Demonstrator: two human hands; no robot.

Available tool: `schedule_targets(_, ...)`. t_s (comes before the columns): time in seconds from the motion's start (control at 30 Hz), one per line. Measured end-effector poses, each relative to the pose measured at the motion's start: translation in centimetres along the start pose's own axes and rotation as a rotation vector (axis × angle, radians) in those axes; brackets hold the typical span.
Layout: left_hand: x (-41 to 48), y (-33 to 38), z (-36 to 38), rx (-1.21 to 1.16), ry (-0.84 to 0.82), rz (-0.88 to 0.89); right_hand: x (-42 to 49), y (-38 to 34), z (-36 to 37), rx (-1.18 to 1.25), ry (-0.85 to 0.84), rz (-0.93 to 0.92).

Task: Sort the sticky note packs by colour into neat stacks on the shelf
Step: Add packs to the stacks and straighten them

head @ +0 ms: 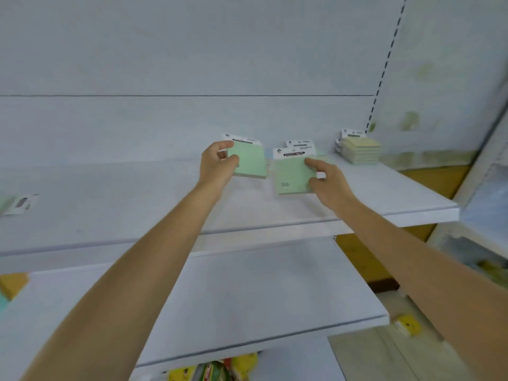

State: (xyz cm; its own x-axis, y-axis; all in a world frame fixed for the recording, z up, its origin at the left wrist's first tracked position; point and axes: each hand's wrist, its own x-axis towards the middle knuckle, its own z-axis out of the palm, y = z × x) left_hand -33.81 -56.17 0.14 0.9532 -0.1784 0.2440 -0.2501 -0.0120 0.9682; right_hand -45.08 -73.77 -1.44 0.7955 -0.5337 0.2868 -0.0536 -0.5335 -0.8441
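My left hand [220,166] grips a green sticky note pack [251,160] by its left edge and holds it tilted just above the white shelf [137,199]. My right hand [327,180] pinches the right edge of a second green pack [291,174], which lies on the shelf. Behind that one, another pack [300,144] shows only its white header card. A neat stack of yellow packs [360,149] stands at the shelf's far right, against the back wall. One more pack [19,203] lies at the far left edge, blurred.
A lower white shelf [247,303] juts out beneath my arms. Below it are yellow and red packaged goods [220,371]. A slotted upright [384,67] runs up the back wall on the right. An orange panel [437,180] shows beyond the shelf's right end.
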Motion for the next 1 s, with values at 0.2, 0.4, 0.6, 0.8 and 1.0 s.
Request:
schedule_targets(0.2, -0.6, 0.9, 9.1, 0.005, -0.009, -0.009, 1.4, 4.5, -7.9, 0.003, 0.038, 0.061)
schedule_targets(0.4, 2.4, 1.8, 15.4, 0.055, -0.029, 0.029, 4.6, 7.8, -11.9, 0.014, 0.087, 0.067)
schedule_targets(0.6, 6.7, 0.3, 19.5, 0.058, -0.050, -0.013, 10.3, 9.5, -13.6, 0.058, 0.113, 0.052)
schedule_targets(0.8, 9.5, -1.1, 21.7, 0.135, -0.050, 0.009, 15.3, 9.9, -13.4, 0.062, 0.121, 0.023)
schedule_targets(1.0, 10.7, -2.5, 22.3, 0.282, -0.081, -0.029, 18.9, 9.7, -11.4, 0.087, 0.074, -0.025)
